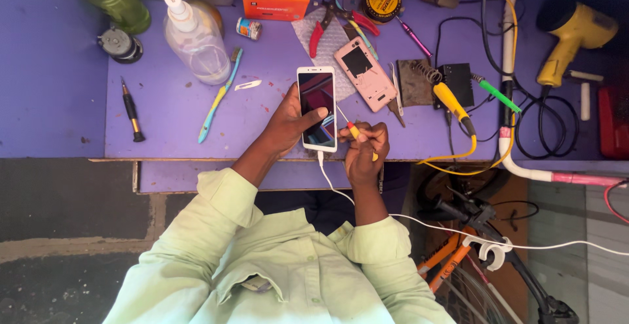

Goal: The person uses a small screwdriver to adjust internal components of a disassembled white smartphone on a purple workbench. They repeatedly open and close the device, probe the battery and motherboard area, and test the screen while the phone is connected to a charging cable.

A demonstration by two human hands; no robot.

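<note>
Left hand (288, 122) wraps the white smartphone (317, 108) from its left edge, thumb across the screen, holding it over the purple bench (170, 111); white cable (334, 183) plugged in below. Best keep the phone braced and flat, tool tip steady. Right hand (364, 148) closed around a small yellow-handled screwdriver (350, 127), tip at the phone's right edge.

Our pale green shirt

We wear a light mint-green buttoned shirt (288, 271), its long sleeves rolled into thick cuffs near the elbows; below the collar sits a chest pocket, and small buttons run down the shirt's front.
</note>
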